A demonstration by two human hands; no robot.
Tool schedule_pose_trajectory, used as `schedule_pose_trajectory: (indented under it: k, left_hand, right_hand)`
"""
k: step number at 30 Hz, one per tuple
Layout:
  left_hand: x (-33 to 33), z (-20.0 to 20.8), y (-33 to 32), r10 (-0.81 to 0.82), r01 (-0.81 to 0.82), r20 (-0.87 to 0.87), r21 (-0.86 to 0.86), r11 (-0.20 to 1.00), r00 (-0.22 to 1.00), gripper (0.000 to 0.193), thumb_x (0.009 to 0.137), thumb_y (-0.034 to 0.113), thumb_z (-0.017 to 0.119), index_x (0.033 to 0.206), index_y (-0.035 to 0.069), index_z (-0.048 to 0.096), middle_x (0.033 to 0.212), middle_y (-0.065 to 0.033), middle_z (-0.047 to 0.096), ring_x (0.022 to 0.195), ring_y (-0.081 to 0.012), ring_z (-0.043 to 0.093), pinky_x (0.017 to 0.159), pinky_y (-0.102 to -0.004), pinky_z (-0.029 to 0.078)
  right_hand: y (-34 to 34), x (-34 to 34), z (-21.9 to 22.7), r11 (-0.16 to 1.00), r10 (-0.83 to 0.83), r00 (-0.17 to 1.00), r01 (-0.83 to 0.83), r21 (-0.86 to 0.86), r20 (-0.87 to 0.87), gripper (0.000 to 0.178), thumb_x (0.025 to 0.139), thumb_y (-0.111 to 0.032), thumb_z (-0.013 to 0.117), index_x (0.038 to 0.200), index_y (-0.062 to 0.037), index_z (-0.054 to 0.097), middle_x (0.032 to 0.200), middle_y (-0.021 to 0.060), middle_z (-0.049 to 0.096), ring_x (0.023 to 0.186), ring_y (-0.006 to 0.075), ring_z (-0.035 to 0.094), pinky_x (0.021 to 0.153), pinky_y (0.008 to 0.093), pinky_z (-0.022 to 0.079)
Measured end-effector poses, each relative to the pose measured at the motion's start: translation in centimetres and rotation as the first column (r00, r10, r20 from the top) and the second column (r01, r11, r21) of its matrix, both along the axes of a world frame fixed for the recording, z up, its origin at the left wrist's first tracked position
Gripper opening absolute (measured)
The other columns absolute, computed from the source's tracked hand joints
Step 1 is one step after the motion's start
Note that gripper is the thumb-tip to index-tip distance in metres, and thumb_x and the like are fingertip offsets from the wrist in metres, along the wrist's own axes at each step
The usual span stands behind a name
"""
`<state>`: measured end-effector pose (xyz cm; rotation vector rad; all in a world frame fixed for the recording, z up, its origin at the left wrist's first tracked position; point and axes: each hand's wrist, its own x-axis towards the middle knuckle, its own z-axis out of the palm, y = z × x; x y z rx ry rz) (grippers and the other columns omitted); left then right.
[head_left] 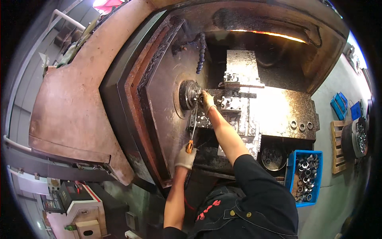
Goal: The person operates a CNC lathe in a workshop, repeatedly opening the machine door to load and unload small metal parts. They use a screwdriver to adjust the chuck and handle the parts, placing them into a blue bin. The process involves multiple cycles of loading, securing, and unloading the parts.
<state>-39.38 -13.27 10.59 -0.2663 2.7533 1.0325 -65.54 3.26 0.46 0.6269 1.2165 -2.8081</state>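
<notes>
My left hand point(185, 158), in a pale work glove, is closed round the orange-and-black handle of a screwdriver point(190, 146). Its long thin shaft points up toward the lathe chuck point(186, 95). At the chuck's front face my right hand point(207, 102), also gloved, has its fingers curled on a small round metal part point(200, 98). The fingers cover most of that part, and whether it sits in the jaws cannot be made out. Right of this hand stands a tool block point(230, 104) on the machine slide.
A second tool block point(232, 77) stands farther back. Over the chuck hangs a blue segmented coolant hose point(201, 53). Several metal rings point(302, 127) rest on the bright machine cover point(278, 104). A blue crate point(291, 175) of metal rings and a round pan point(274, 169) are at the right.
</notes>
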Motion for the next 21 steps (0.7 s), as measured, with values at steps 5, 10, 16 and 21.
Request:
schedule_pose_trajectory:
  k: [5, 10, 16, 21]
  left_hand:
    - [-5.0, 1.2, 1.4, 0.035, -0.028, 0.058, -0.109, 0.994, 0.998, 0.035, 0.077, 0.026, 0.063, 0.103, 0.003, 0.061, 0.088, -0.0188, 0.064, 0.084, -0.0329, 0.062, 0.074, -0.0419, 0.047]
    - [-7.3, 4.3, 4.2, -0.096, 0.029, -0.098, -0.531, 0.847, 0.991, 0.031, 0.079, 0.023, 0.054, 0.108, 0.014, 0.061, 0.102, -0.0188, 0.062, 0.095, -0.0398, 0.058, 0.082, -0.0482, 0.044]
    - [-9.7, 4.1, 4.8, -0.135, 0.123, -0.078, -0.138, 0.983, 0.988, 0.034, 0.077, 0.027, 0.057, 0.108, 0.013, 0.059, 0.097, -0.0198, 0.063, 0.092, -0.0393, 0.059, 0.081, -0.0456, 0.046]
    - [-9.5, 4.2, 6.2, -0.115, 0.129, 0.057, -0.415, 0.901, 0.992, 0.043, 0.08, 0.034, 0.056, 0.121, 0.021, 0.053, 0.103, -0.0213, 0.062, 0.095, -0.0409, 0.059, 0.083, -0.0467, 0.046]
  right_hand:
    - [0.8, 2.0, 0.7, 0.992, 0.12, 0.993, -0.12, 0.033, 0.018, 0.023, 0.09, -0.035, 0.053, 0.091, -0.0148, 0.063, 0.071, -0.0018, 0.054, 0.062, 0.0107, 0.049, 0.053, 0.0284, 0.044]
    - [-0.6, 3.1, 2.0, 0.997, 0.064, 0.998, -0.064, -0.034, -0.014, 0.011, 0.082, -0.022, 0.057, 0.088, -0.0134, 0.059, 0.071, 0.0009, 0.054, 0.063, 0.0124, 0.05, 0.054, 0.0279, 0.042]
    - [1.4, 2.9, 2.0, 0.994, 0.082, 0.996, -0.084, -0.068, -0.03, 0.019, 0.085, -0.021, 0.059, 0.1, -0.01, 0.057, 0.079, 0.0033, 0.06, 0.067, 0.0151, 0.057, 0.056, 0.0293, 0.046]
    - [2.4, 3.5, 2.3, 0.989, 0.107, 0.993, -0.112, -0.092, -0.057, 0.032, 0.084, -0.026, 0.064, 0.111, -0.0082, 0.057, 0.089, 0.0044, 0.062, 0.074, 0.0156, 0.057, 0.06, 0.0308, 0.045]
